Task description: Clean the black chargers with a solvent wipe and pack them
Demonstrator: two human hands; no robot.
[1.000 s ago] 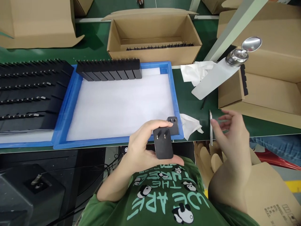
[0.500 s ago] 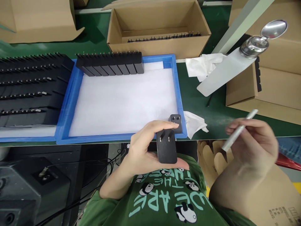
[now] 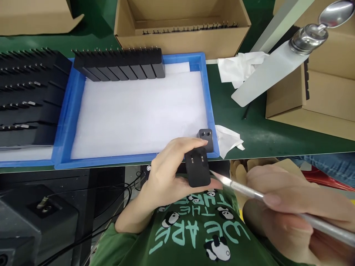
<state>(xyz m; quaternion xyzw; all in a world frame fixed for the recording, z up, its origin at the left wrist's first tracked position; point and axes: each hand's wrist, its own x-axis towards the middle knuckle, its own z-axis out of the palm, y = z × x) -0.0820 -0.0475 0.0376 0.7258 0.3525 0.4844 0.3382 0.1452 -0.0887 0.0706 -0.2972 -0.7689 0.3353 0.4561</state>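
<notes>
My left hand [image 3: 169, 173] grips a black power adapter [image 3: 198, 170] by its sides, thumb below and fingers above. Two flat metal prongs on it face up toward me. Wrapped in my right hand [image 3: 299, 210], close to the camera, is a silver craft knife [image 3: 246, 189]. Its pointed blade lies at the adapter's right edge; whether it touches, I cannot tell. Just beyond my left fingertips, another black plug [image 3: 205, 139] stands in the corner of a blue tray [image 3: 212, 111].
A row of black adapters [image 3: 122, 66] stands at the tray's back, with stacked rows [image 3: 27, 96] at left. Cardboard boxes [image 3: 183, 42] sit behind and at right [image 3: 285, 92]. A white dispenser bottle [image 3: 271, 74] and crumpled white wipes [image 3: 229, 140] lie right of the tray.
My right hand has come nearer the camera, swinging the knife so its blade reaches the adapter. My left hand keeps its hold on the adapter. The view has shifted slightly.
</notes>
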